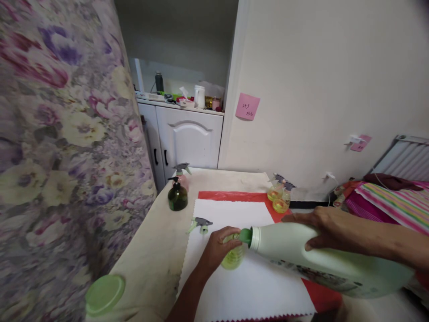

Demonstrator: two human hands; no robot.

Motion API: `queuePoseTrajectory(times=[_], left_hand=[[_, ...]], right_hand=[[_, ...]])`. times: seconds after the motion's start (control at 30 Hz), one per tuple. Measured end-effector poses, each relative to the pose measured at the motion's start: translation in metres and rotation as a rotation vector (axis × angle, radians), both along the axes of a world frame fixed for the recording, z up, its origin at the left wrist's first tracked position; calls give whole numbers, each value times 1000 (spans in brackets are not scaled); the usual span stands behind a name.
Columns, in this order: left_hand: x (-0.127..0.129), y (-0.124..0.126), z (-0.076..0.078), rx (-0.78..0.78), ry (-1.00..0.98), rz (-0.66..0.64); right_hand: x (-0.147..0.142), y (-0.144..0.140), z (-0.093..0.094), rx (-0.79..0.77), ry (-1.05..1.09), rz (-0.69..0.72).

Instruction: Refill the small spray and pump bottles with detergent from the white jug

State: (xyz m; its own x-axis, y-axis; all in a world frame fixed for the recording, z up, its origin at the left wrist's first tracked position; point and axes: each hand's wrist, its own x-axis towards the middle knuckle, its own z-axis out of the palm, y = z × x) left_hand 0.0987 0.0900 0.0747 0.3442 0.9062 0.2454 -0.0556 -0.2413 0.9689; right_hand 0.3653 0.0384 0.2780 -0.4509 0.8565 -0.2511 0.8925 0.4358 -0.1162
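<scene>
My left hand (219,248) is closed around the neck of a clear, yellow-green spray bottle (233,260) with no head on it, standing on the white sheet (254,288). In my right hand (331,232) is a large pale green detergent jug (291,245), tipped on its side. Its green spout (246,235) meets the small bottle's mouth; whether liquid is flowing I cannot tell. A loose grey and green spray head (202,223) lies on the sheet, left of the bottle.
A dark green pump bottle (177,197) and a pink spray bottle (182,181) stand at the table's back left. Two yellow spray bottles (280,203) are at the back right. A green lid (105,293) shows front left. Floral curtain (67,156) hangs along the left side.
</scene>
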Motion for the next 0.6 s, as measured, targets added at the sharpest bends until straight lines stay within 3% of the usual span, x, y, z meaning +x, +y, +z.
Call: queuePoseTrajectory(times=[0.6], left_hand=[[0, -1, 2, 2, 17, -3]], right_hand=[[0, 1, 0, -2, -46, 2]])
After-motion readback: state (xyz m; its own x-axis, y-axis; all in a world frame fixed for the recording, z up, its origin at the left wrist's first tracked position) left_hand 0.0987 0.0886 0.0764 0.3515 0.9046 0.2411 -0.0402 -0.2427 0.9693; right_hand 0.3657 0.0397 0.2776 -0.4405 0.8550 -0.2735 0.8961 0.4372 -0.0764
